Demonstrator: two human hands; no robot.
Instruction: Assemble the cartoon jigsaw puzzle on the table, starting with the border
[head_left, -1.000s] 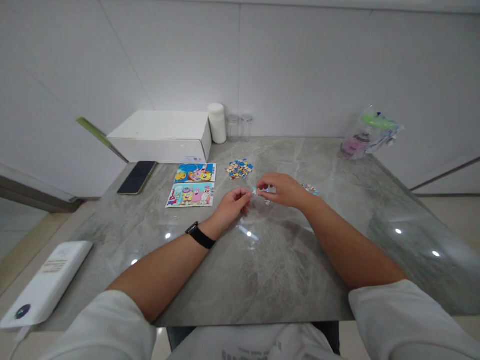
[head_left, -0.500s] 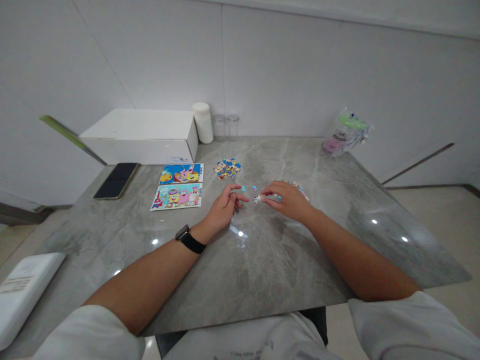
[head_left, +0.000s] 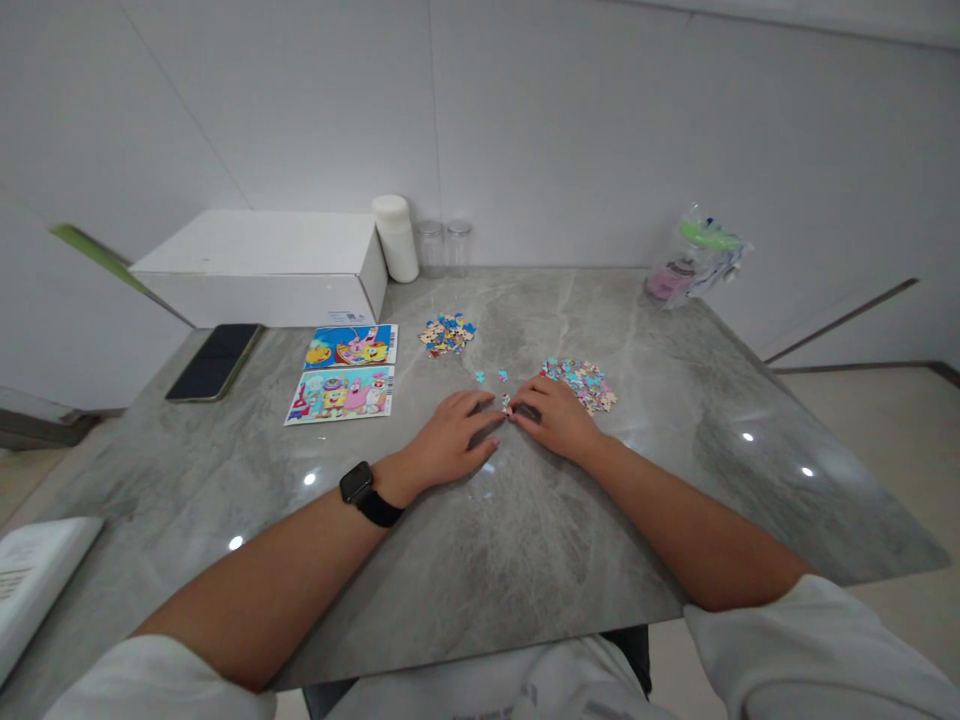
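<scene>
Both my hands lie on the grey marble table (head_left: 525,540), fingertips meeting over a few small joined puzzle pieces (head_left: 506,404). My left hand (head_left: 450,437), with a black watch (head_left: 365,493) on its wrist, lies flat with fingers stretched out, open. My right hand (head_left: 553,417) rests flat too, its fingertips touching those pieces. Two loose cyan pieces (head_left: 491,377) sit just beyond the fingers. A pile of pink and cyan pieces (head_left: 582,382) is right behind my right hand. A blue and yellow pile (head_left: 447,333) lies farther back.
Two cartoon picture cards (head_left: 343,370) lie left of my hands, with a black phone (head_left: 214,361) beyond them. A white box (head_left: 262,267), a white canister (head_left: 395,238) and two clear jars (head_left: 444,244) line the wall. A plastic bag (head_left: 694,262) sits far right; a white device (head_left: 30,580) near left.
Both hands have come closer to me and lowered flat onto the table, fingertips now together over the small pieces. My right hand no longer pinches pieces above the table. The camera has shifted right.
</scene>
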